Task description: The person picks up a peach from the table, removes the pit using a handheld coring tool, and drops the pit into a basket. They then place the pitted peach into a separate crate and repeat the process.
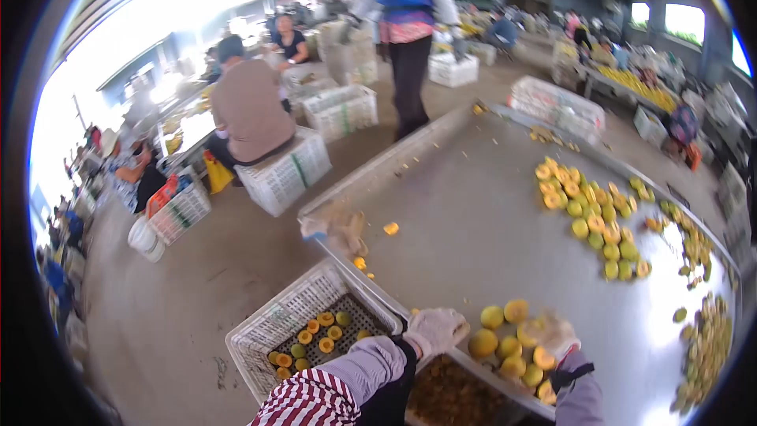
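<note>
My left hand (434,331), in a pale work glove, is closed at the near rim of the metal table (441,268). Whatever its curled fingers hold, if anything, is hidden. Beside a cluster of yellow-green halved peaches (512,345) is my right hand (557,336), also gloved and touching the fruit's right side. Motion smears its fingers. To the left of my left arm, a white plastic crate (264,300) has several peach halves (326,319) at its bottom. Below the rim, between my arms, a container of brown bits (453,394) shows in part.
More peach halves (595,213) lie farther across the table, with pits and scraps (706,347) along its right side. A crumpled glove (344,230) rests on the left rim. Co-workers sit and stand beyond, among white crates (288,173).
</note>
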Available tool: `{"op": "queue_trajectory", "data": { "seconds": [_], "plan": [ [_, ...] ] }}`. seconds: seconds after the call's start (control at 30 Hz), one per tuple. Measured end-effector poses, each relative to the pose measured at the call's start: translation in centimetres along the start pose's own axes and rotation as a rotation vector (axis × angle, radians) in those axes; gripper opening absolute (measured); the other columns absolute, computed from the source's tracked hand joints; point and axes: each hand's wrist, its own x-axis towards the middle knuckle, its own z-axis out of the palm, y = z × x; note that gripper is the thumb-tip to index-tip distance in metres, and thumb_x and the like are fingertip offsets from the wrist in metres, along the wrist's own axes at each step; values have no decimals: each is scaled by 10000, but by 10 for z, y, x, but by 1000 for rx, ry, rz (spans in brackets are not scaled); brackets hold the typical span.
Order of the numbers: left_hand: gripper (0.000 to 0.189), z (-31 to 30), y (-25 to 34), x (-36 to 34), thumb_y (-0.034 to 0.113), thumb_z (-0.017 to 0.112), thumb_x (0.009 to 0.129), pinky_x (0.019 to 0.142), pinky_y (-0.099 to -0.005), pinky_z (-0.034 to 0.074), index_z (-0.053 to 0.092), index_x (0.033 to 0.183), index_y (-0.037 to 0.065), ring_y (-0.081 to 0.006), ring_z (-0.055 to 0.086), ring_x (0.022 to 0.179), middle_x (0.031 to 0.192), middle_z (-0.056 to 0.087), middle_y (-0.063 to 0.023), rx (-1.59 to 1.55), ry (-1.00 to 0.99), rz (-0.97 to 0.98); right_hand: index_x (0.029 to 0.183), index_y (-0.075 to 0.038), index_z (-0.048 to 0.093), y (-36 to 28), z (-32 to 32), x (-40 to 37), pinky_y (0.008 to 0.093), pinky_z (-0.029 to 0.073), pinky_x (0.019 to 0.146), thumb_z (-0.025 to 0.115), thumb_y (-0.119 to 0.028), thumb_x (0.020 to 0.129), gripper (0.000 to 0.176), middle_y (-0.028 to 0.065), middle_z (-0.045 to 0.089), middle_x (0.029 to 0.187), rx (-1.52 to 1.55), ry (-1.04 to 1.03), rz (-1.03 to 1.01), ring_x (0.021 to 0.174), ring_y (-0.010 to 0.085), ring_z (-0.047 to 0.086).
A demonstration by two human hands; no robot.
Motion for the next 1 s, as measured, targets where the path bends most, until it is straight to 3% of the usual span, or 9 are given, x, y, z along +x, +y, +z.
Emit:
{"op": "queue_trajectory", "data": {
  "seconds": [0.1,0.17,0.37,0.53,0.63,0.8,0.9,0.97,1.0],
  "plan": [
    [313,0,4,1,409,551,937,816,-479,546,734,973,158,-358,691,925,998,724,-125,22,16,-29,1362,-108,574,6,-23,-62,442,499,979,698,-391,882,571,186,663,1241,184,290,-50,1140,380,629],
    [314,6,3,1,413,559,932,812,-479,546,743,975,162,-358,693,920,989,726,-122,34,29,-22,1340,-83,582,24,-26,-103,429,502,967,696,-332,891,525,192,660,1235,454,242,38,1137,373,629],
    [326,10,5,3,394,531,943,829,-483,539,753,982,158,-358,685,958,1031,725,-131,11,-10,1,1291,-72,618,13,-57,-236,414,510,937,713,-310,864,498,179,704,1141,44,65,303,1085,364,660],
    [325,11,6,3,361,531,947,872,-490,523,745,1001,123,-377,674,985,1049,718,-162,-29,-2,10,1139,-69,697,34,-42,-313,431,524,892,701,-295,860,360,158,715,1068,48,95,403,999,346,675],
    [338,13,6,3,367,522,951,879,-494,520,744,1008,118,-385,670,993,1063,715,-165,-4,-5,19,1122,-70,696,47,-19,-304,430,518,895,690,-271,857,333,145,715,1032,-38,297,312,1001,335,672],
    [365,6,11,4,381,507,948,895,-496,515,745,1028,116,-389,666,1014,1090,712,-163,2,-33,-14,1110,-100,696,92,-1,-224,420,521,920,660,-230,875,271,105,687,1140,-257,407,164,1082,303,649],
    [369,6,7,4,391,511,938,904,-493,514,749,1037,127,-383,665,1032,1098,711,-159,-15,-49,-35,1123,-122,701,116,0,-193,417,524,936,658,-214,879,265,88,668,1200,-462,189,156,1113,295,640],
    [363,4,11,5,393,522,932,900,-492,514,751,1035,132,-381,666,1025,1092,713,-156,-14,-71,-49,1109,-126,706,114,-6,-178,416,520,949,673,-207,871,254,100,673,1170,-433,-94,373,1120,302,640],
    [359,3,11,5,397,536,926,897,-482,515,751,1032,130,-378,667,1014,1079,716,-150,-17,-76,-42,1082,-121,706,114,-6,-174,421,520,943,684,-211,864,238,118,675,1137,-483,-99,364,1113,312,641]
  ]
}}
